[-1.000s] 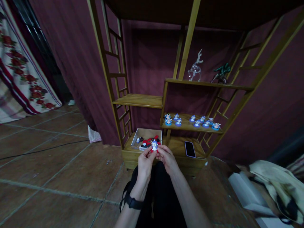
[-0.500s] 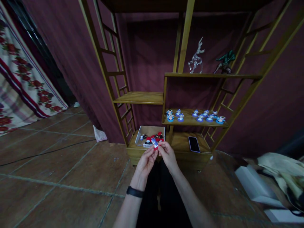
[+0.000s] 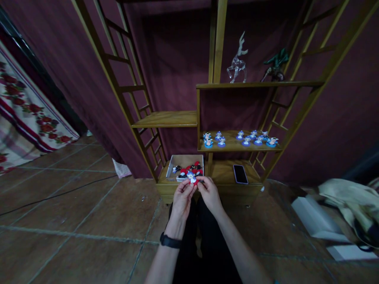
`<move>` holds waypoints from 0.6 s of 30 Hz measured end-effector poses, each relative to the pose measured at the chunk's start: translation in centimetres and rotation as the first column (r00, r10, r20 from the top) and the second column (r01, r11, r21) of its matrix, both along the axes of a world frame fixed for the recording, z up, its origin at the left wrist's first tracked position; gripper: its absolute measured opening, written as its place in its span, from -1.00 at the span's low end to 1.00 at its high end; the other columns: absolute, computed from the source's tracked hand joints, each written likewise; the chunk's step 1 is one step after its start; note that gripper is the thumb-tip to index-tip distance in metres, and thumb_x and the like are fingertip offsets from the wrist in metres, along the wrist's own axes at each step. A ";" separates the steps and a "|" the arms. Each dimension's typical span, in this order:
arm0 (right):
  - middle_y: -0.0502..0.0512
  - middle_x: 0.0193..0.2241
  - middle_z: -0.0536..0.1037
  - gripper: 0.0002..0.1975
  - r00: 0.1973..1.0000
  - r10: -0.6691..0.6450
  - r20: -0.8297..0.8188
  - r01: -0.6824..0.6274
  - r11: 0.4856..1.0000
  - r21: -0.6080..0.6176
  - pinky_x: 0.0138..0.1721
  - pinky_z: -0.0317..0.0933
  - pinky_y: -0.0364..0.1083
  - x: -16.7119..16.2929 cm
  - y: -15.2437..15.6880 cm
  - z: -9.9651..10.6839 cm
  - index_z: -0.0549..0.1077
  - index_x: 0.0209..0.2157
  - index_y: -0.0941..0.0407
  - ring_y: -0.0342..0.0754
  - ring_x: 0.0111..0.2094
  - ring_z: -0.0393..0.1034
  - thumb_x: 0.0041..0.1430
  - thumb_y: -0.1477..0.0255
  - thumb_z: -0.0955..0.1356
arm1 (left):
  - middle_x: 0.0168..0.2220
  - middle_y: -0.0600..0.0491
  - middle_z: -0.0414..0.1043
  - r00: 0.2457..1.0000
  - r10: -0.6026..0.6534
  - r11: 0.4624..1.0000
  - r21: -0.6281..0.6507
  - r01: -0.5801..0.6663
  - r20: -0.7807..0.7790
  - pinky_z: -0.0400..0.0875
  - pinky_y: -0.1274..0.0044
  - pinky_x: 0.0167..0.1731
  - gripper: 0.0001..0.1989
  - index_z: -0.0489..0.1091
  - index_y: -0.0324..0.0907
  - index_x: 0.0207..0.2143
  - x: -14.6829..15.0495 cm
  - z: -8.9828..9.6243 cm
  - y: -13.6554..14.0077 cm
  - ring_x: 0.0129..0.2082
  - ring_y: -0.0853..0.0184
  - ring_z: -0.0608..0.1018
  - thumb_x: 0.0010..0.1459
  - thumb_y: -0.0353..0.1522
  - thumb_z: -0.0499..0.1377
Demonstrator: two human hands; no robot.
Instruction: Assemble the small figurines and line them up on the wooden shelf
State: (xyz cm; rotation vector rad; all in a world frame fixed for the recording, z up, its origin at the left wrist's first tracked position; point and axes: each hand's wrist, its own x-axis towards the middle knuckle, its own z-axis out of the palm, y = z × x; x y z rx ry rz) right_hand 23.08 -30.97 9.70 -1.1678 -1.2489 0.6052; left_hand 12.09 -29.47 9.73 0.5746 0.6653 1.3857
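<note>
Between my two hands is a small purple-and-white figurine (image 3: 191, 176) on a red base, upright in front of the box. My left hand (image 3: 182, 196) pinches it from the left, and the fingers of my right hand (image 3: 209, 192) close on its base from the right. Just behind them a shallow cardboard box (image 3: 185, 158) holds several red, black and gold small pieces, partly hidden by the figurine and my fingers. On the shelf (image 3: 232, 145) to the upper right stand several similar figurines (image 3: 246, 141) with blue or purple bases.
A phone (image 3: 241, 174) lies on the cabinet's lower board. Higher up stand a clear deer figure (image 3: 237, 63) and a dark green figure (image 3: 276, 66). White boxes (image 3: 318, 221) and a pale cloth bag (image 3: 349, 197) are on the floor at right. A cable (image 3: 56, 193) crosses the floor tiles.
The figurine has turned so that its front faces me more, still held in both hands. My view has shifted slightly, moving the shelves left and up.
</note>
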 end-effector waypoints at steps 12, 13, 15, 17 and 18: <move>0.07 -0.24 0.47 -0.78 0.975 -0.008 -0.220 0.001 0.999 -0.032 -0.15 0.29 -0.03 -0.3 -0.4 0.1 0.53 -0.31 0.02 0.00 -0.18 0.35 0.06 0.41 0.26 | -0.47 0.06 0.49 0.898 0.234 0.971 0.143 -0.193 -0.373 0.36 0.57 -0.36 -0.66 0.40 -0.27 -0.31 1.8 0.7 -0.9 -0.48 0.41 0.50 -0.22 -0.41 0.34; 0.07 -0.24 0.47 -0.79 0.973 -0.010 -0.232 0.001 0.999 -0.039 -0.16 0.29 -0.03 -0.4 -0.3 0.0 0.53 -0.32 0.03 -0.01 -0.19 0.35 0.05 0.40 0.27 | -0.47 0.05 0.48 0.896 0.235 0.970 0.147 -0.192 -0.376 0.35 0.57 -0.37 -0.66 0.40 -0.27 -0.31 1.8 0.8 -0.9 -0.49 0.41 0.49 -0.22 -0.42 0.33; 0.07 -0.26 0.49 -0.80 0.965 -0.018 -0.260 0.004 0.999 -0.053 -0.17 0.30 -0.04 -0.4 0.0 -0.4 0.53 -0.33 0.04 -0.01 -0.21 0.37 0.03 0.39 0.28 | -0.47 0.06 0.48 0.893 0.236 0.970 0.156 -0.189 -0.384 0.35 0.58 -0.38 -0.67 0.39 -0.26 -0.32 1.9 0.9 -0.8 -0.50 0.42 0.49 -0.22 -0.44 0.33; 0.06 -0.29 0.50 -0.80 0.953 -0.006 -0.302 -0.019 0.997 -0.077 -0.20 0.30 -0.04 -0.5 0.3 -0.7 0.51 -0.33 0.05 -0.01 -0.24 0.38 0.00 0.37 0.29 | -0.47 0.07 0.47 0.891 0.234 0.969 0.168 -0.181 -0.390 0.35 0.59 -0.39 -0.67 0.38 -0.24 -0.31 1.8 0.9 -0.6 -0.50 0.42 0.48 -0.22 -0.47 0.32; 0.06 -0.30 0.51 -0.80 0.944 0.013 -0.331 -0.045 0.995 -0.089 -0.21 0.31 -0.04 -0.6 0.4 -0.8 0.50 -0.32 0.05 -0.02 -0.26 0.39 0.00 0.36 0.30 | -0.46 0.07 0.47 0.891 0.227 0.970 0.175 -0.170 -0.393 0.36 0.58 -0.38 -0.66 0.38 -0.23 -0.31 1.7 0.9 -0.6 -0.49 0.41 0.48 -0.22 -0.48 0.32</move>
